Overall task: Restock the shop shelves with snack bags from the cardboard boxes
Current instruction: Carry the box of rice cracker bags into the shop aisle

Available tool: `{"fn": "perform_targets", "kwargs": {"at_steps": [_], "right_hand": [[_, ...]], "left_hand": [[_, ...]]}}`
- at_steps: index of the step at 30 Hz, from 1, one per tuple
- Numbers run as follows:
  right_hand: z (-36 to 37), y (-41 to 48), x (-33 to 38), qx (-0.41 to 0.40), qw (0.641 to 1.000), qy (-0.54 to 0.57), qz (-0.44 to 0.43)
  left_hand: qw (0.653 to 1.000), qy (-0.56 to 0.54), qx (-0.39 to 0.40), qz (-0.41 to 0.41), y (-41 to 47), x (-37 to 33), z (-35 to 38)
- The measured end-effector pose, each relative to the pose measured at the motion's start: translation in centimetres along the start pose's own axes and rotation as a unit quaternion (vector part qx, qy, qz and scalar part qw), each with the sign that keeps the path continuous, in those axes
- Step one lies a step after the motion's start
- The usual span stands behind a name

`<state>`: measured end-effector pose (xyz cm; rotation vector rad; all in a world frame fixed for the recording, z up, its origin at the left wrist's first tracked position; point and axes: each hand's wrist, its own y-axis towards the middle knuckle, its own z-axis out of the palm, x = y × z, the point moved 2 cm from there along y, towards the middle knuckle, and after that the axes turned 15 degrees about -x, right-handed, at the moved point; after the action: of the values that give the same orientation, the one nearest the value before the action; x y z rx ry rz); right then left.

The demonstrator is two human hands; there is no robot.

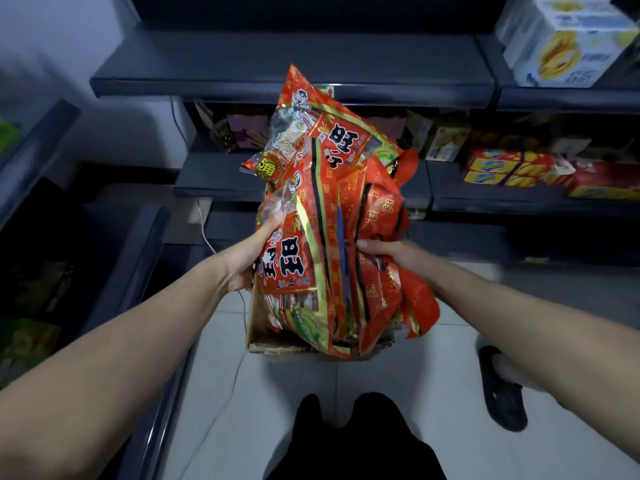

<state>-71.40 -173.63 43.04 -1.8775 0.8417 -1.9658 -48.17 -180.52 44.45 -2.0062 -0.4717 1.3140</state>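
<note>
A thick stack of red and gold snack bags [332,209] stands on edge between my hands, above an open cardboard box [254,317] on the tiled floor. My left hand [247,258] grips the left side of the stack, thumb on the front bag. My right hand [391,254] holds the right side, fingers curled over the bags' top edges. The stack hides most of the box. Straight ahead is a dark shelf [277,67], bare on top.
Lower shelves behind hold yellow and red snack packs [509,168]. A white and yellow carton [568,43] sits on the upper right shelf. A dark shelf unit [114,271] with green packets stands at left. A white cable [207,233] hangs by the wall. My slippered foot [502,386] is at right.
</note>
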Motion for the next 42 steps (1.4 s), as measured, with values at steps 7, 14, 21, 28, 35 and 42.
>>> {"fn": "perform_targets", "kwargs": {"at_steps": [7,14,21,28,35,42], "right_hand": [[0.3,5.9,-4.4,0.008,1.0,-0.006,0.014],[1.2,8.0,-6.4,-0.025,1.0,0.012,0.001],[1.1,9.6,-5.3,-0.046,0.999,0.023,0.01],[0.4,7.9,-4.4,-0.067,0.997,-0.029,0.027],[-1.2,3.7,-1.3,-0.144,0.987,-0.071,0.007],[-2.2,-3.9,4.8,-0.217,0.956,-0.167,-0.102]], "left_hand": [[1.0,-0.002,0.018,-0.001,5.9,2.5,1.1],[1.0,-0.011,0.023,0.016,9.8,3.7,0.9],[0.999,-0.033,0.01,0.016,10.5,2.0,1.3],[0.996,-0.078,-0.042,0.013,8.5,2.0,2.0],[0.99,-0.03,-0.135,0.039,3.3,-0.3,1.2],[0.962,0.057,-0.229,0.136,-4.3,-4.7,1.2]]}}
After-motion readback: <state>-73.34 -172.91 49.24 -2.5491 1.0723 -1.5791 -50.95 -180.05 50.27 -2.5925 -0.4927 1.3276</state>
